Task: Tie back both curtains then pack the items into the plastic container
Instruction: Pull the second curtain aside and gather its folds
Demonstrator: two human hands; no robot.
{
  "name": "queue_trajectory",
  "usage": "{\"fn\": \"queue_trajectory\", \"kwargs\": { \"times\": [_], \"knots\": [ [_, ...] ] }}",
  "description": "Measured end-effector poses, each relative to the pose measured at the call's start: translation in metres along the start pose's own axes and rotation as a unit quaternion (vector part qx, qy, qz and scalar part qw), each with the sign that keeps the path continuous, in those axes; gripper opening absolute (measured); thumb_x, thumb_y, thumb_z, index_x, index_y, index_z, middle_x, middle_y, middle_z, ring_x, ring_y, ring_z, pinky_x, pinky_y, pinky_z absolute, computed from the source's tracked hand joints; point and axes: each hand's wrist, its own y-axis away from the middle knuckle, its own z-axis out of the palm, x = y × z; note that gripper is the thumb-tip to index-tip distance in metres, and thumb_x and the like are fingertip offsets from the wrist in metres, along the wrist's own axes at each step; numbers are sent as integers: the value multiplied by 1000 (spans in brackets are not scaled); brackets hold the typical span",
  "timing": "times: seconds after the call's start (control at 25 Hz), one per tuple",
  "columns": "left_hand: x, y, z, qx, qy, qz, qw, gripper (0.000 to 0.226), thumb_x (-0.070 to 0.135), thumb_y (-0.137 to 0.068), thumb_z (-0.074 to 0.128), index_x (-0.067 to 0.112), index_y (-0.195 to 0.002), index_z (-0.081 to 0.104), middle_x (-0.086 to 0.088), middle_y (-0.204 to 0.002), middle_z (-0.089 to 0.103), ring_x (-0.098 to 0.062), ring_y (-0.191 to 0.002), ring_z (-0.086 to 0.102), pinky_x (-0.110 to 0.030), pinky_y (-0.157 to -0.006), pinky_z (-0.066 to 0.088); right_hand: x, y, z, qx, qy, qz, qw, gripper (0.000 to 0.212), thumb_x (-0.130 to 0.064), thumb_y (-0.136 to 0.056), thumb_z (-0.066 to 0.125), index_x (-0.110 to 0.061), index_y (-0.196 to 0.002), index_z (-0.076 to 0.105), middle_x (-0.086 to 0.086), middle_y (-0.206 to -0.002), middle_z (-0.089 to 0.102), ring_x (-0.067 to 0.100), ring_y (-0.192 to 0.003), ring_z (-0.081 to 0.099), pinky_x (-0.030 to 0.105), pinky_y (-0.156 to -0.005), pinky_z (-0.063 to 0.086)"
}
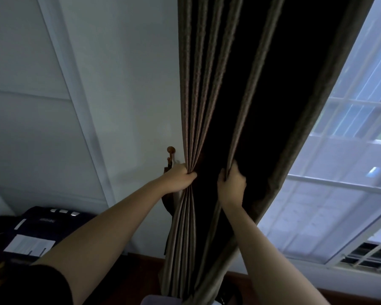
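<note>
Gripping one curtain (pixel 251 95): left hand (pixel 180 177) bunches pleats, right hand (pixel 231 183) fingers clutch fold.

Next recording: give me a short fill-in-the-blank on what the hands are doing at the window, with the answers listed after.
1. The left hand and the right hand both grip the dark ___.
2. The wooden hook on the wall is nearest the ___ hand.
3. Daylight enters through the ___ at the right of the view.

Answers: curtain; left; window.
</note>
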Motion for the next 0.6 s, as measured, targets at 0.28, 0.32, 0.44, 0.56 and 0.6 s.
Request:
{"fn": "queue_trajectory", "kwargs": {
  "times": [0.28, 0.32, 0.44, 0.56, 0.6],
  "knots": [
    [-3, -5, -2, -46, -22, -12, 999, 16, 31, -90, 40, 20, -94, 51, -12, -93, 54, -25, -86, 55, -38, -87, 44, 47, 63, 34, -150, 11, 5, 989, 33, -7, -93, 50, -14, -125, 54, 1, -105, 66, 18, -93, 64, 21, -79, 49],
    [-2, -5, -2, -46, -21, -18, 999, 13, 29, -90, 40, 20, -91, 50, -12, -89, 53, -23, -83, 52, -37, -82, 42, 49, 64, 36, -163, 10, 4, 987, 33, -7, -92, 50, -14, -124, 54, 1, -107, 66, 18, -95, 64, 23, -82, 49],
    [4, -7, 1, -34, -20, -32, 999, 21, 18, -94, 40, 13, -74, 44, -11, -74, 47, -21, -72, 46, -32, -71, 36, 56, 70, 39, -207, 14, 14, 978, 26, -11, -93, 49, -17, -118, 54, -5, -100, 61, 13, -92, 61, 18, -80, 46],
    [2, -9, 7, -36, -24, -26, 999, 19, 23, -92, 41, 12, -79, 49, -13, -78, 52, -22, -73, 50, -33, -71, 39, 58, 73, 40, -226, 14, 32, 973, 27, -15, -96, 45, -22, -121, 50, -6, -102, 56, 11, -94, 58, 10, -74, 38],
    [2, -9, 8, -38, -28, -21, 999, 16, 25, -92, 41, 14, -84, 51, -13, -82, 54, -22, -75, 51, -34, -72, 40, 57, 74, 41, -229, 14, 31, 973, 29, -14, -96, 43, -22, -123, 49, -3, -104, 58, 12, -96, 59, 10, -75, 39]
  ]
}}
